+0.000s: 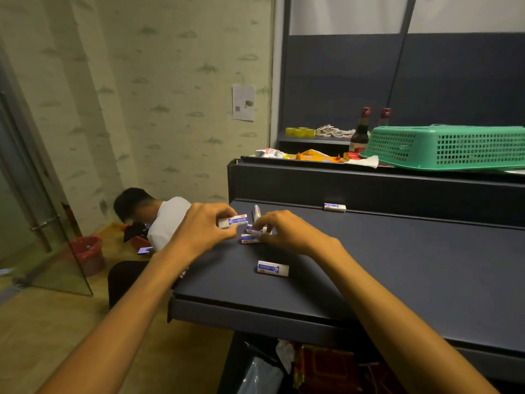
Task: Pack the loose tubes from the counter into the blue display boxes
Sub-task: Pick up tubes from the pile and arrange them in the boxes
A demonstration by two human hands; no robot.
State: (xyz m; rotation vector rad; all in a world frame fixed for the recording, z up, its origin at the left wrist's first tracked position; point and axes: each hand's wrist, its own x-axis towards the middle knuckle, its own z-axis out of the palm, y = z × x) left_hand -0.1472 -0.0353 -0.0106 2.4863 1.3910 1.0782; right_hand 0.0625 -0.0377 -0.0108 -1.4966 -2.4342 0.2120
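Both hands busy w/ small blue-white boxes on the dark counter (397, 265).

Left hand (204, 228) lifts one box (233, 220) off the surface, pinched betw. thumb & fingertips. Right hand (287, 230), fingers curled down, touches a small cluster of boxes (250, 236) just right of the held box; a tube (257, 213) sits just behind it. Another box (272, 268) lies nearer the counter's front edge, one more (334, 207) at its back ledge. Green basket (449, 146) upside down on the shelf above the counter.

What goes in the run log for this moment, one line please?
left hand: holds small box | right hand: fingers on boxes on counter | loose: box near, box far
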